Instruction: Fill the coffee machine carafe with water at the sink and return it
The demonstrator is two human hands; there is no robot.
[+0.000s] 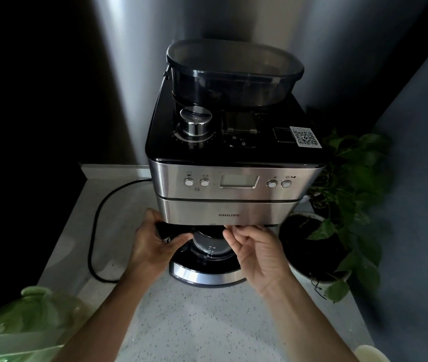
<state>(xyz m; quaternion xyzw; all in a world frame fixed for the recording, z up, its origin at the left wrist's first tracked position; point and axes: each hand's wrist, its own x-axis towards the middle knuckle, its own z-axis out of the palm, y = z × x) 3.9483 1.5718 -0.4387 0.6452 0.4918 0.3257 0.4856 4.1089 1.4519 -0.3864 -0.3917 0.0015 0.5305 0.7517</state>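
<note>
A steel and black coffee machine (pixel 230 178) stands on the pale counter (pixel 186 317). The glass carafe (pixel 209 248) sits on the round base plate (pixel 202 275) under the machine's front. My left hand (pixel 153 246) is wrapped around the carafe's black handle (pixel 164 231), which points left. To the right of the carafe, my right hand (pixel 256 250) has its fingers apart and its fingertips at the lower edge of the machine, above the carafe's lid. Whether there is water in the carafe cannot be made out.
A black power cord (pixel 94 231) loops on the counter to the left. A potted plant in a white pot (pixel 320 246) stands close on the right. A green glass lidded vessel (pixel 27 317) is at the lower left. A metal wall panel rises behind the machine.
</note>
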